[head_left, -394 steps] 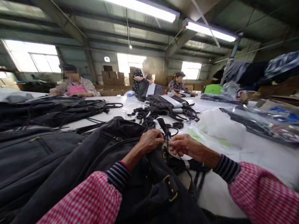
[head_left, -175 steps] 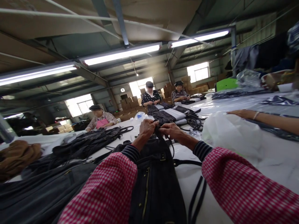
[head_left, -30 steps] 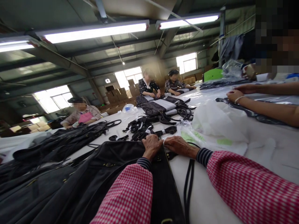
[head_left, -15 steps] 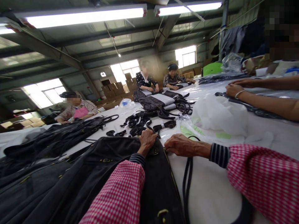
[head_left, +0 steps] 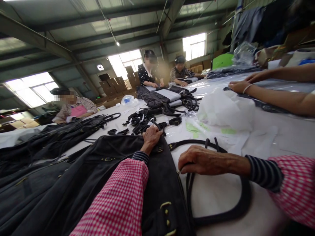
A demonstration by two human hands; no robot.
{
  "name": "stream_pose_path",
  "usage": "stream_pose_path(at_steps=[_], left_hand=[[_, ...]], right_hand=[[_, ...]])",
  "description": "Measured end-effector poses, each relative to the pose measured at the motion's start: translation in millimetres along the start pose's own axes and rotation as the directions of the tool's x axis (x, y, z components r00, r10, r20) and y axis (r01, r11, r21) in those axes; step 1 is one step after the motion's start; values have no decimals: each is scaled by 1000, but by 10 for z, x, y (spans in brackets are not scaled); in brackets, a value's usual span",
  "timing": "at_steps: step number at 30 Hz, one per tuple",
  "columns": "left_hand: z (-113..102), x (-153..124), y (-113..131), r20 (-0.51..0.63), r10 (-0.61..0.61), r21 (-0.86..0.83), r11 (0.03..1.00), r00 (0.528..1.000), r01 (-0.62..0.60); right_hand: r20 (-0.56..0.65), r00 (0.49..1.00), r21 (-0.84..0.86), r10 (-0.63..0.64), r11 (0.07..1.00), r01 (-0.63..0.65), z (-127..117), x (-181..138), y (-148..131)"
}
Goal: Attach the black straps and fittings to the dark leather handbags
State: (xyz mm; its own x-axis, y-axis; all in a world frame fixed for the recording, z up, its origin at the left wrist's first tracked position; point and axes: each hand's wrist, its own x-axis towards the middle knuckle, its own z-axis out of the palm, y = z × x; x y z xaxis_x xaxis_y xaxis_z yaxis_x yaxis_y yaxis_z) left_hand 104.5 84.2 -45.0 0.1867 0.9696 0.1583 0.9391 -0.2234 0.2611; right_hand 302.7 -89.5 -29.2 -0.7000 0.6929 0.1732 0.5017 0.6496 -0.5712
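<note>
Black bag (head_left: 157, 170) flat on worktop (head_left: 216, 196), strap (head_left: 246, 195) looped just right of it, seemingly fastened already. Right hand (head_left: 199, 160) curled, pinching at bag's right edge; left hand (head_left: 151, 136) gripping its far end. Beyond bag, loose straps (head_left: 145, 119) apparently waiting.

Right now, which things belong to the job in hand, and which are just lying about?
In hand: black fabric bag, top edge in left hand; its black loop strap by right hand.
Lying about: coiled black straps; crumpled white plastic bag; heap of black bags.
</note>
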Motion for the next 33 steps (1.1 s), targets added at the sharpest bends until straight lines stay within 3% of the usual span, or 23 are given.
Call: stream_pose_path(at_steps=[4, 7, 9, 11, 13, 15, 18, 20, 23, 26, 30, 33], left_hand=[[-132, -106, 104, -50, 89, 9, 996, 995, -89], [-402, -429, 227, -59, 236, 23, 972, 970, -235], [-665, -833, 302, 1, 404, 0, 915, 915, -404], [-949, -1368, 362, 98, 599, -69, 801, 795, -595], [-1184, -1953, 399, 237, 665, -97, 741, 708, -664], [-1296, -2479, 396, 314, 660, -83, 735, 682, -673], [-1202, -2965, 294, 234, 588, -13, 798, 775, -602], [-1051, -3072, 190, 160, 506, 0, 859, 848, -512], [-886, -3068, 76, 82, 384, -35, 923, 920, -383], [-851, -3046, 44, 69, 348, -65, 937, 935, -344], [-832, -3063, 12, 59, 356, -104, 931, 933, -349], [-774, -3074, -36, 15, 369, -130, 922, 929, -364]], right_hand=[[0, 999, -69, -39, 997, 39, 5, 100, 73], [-9, 1000, -220, -23, 975, 21, 43, 152, 54], [-96, 995, -364, 2, 931, -37, 83, 123, -10], [-224, 975, -466, -9, 879, -99, 122, 24, -122], [-279, 959, -447, -52, 891, -81, 159, -138, -271], [-236, 969, -286, -77, 958, 7, 213, -331, -431], [-132, 989, -6, -64, 998, 63, 365, -572, -625], [-110, 993, 60, -37, 997, 44, 499, -646, -705], [-181, 983, 123, 32, 992, -10, 663, -636, -766], [-206, 978, 173, 29, 985, 8, 708, -590, -786], [-156, 987, 121, -45, 991, 64, 600, -625, -773], [-122, 993, 51, 6, 999, 0, 485, -680, -726]])
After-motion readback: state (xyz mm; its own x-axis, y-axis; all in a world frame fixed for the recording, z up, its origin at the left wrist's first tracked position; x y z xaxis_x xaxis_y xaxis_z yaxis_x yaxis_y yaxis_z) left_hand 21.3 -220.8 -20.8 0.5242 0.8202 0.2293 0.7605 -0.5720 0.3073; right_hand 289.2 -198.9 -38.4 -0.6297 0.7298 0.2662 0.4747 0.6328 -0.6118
